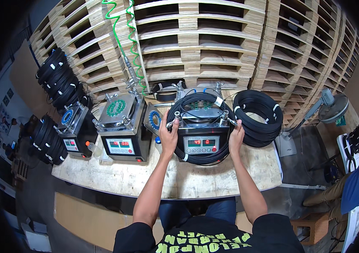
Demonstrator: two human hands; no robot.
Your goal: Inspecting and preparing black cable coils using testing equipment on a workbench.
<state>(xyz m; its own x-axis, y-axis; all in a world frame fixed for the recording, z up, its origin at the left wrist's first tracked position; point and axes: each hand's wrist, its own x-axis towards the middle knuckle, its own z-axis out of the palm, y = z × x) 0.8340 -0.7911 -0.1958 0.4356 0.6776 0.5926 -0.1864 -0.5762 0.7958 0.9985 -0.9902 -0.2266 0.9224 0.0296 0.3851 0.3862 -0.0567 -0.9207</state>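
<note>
A large coil of black cable (205,160) with white ties stands tilted against the right-hand metal press machine (202,132). Its loop frames the machine's lit front panel, and its upper part lies over the top plate with green fittings. My left hand (170,137) grips the coil's left side beside a clamp post. On the opposite side, my right hand (236,137) has its fingers closed around the coil's edge, partly hidden. A stack of black cable coils (259,118) sits on the wooden table just right of the machine.
Two similar machines (122,126) (73,130) stand to the left, near an orange-capped bottle (94,148). More coils (59,80) pile up at far left. A green spiral air hose (114,25) hangs above. Wooden pallets (196,38) rise behind; a fan (331,107) and another person (358,185) are at right.
</note>
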